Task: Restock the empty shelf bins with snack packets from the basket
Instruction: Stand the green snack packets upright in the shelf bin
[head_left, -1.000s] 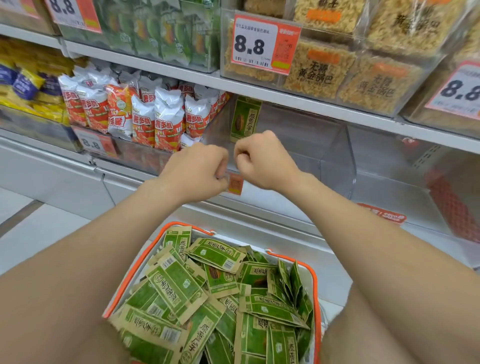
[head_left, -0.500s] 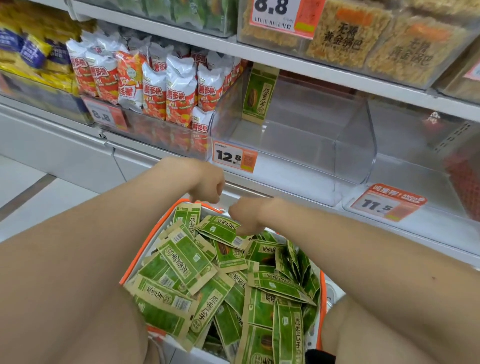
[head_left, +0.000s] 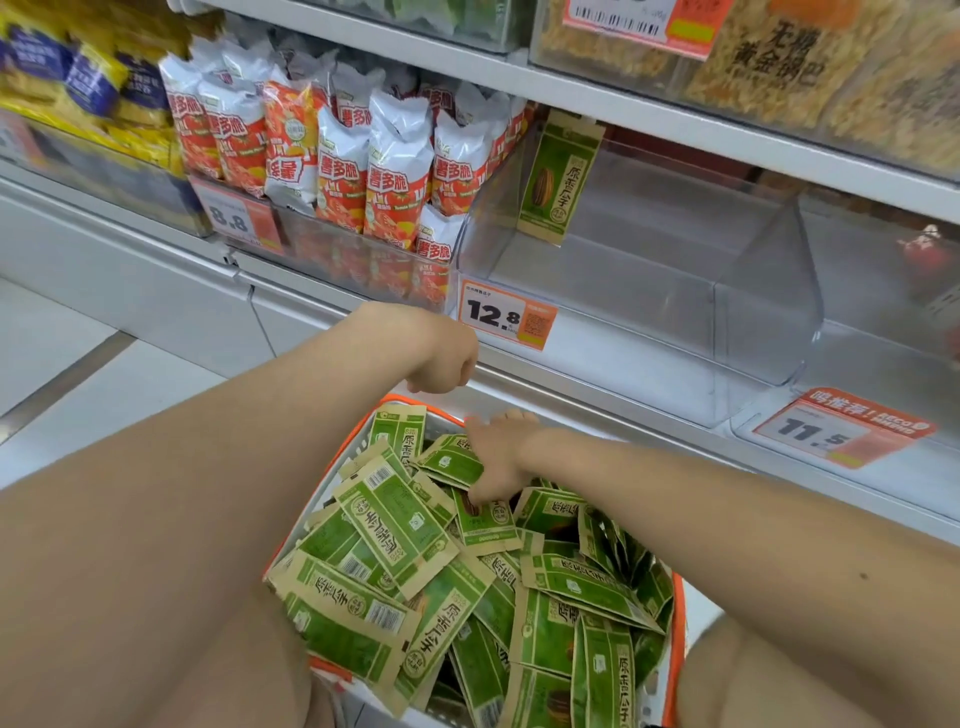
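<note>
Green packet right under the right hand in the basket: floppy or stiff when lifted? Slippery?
The green packet looks flat and thin, so probably light, bending a little rather than drooping. Its paper-like matte face suggests fair friction for the right hand. It overlaps others in the basket, so neighbours may slide.

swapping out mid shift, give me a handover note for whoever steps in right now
Left hand curled, holding nothing, above the far rim of the orange-rimmed white basket.
Right hand down on the green paper snack packets in the basket; grip unclear.
Done: one such packet stands against the left wall of the clear plastic bin tagged 12.8.
Left: that bin is otherwise empty, basket full.
</note>
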